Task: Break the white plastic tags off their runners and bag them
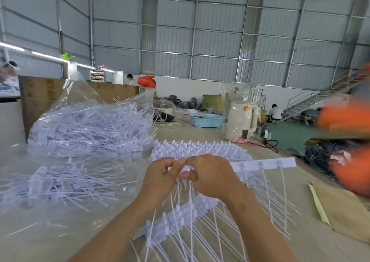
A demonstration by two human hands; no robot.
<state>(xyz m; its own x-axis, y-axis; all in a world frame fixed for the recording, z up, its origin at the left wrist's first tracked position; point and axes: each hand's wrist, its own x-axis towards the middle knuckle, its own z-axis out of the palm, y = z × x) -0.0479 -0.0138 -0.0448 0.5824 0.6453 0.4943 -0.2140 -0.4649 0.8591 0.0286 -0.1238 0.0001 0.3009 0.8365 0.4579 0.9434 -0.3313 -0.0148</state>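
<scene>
Left hand (162, 174) and right hand (210, 173) pinch one tag strip (266, 164).

Both hands are meeting above the table (200, 133): the left hand (160, 176) and right hand (212, 174) are pinching one strip of white tags (264, 164). The clear bag (90, 125) is lying left of them.

No text, label or number can be read anywhere.

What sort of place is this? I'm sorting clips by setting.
Probably a factory workshop: grey corrugated metal walls, a clear plastic bag stuffed with white plastic tags, and a metal staircase behind.
</scene>
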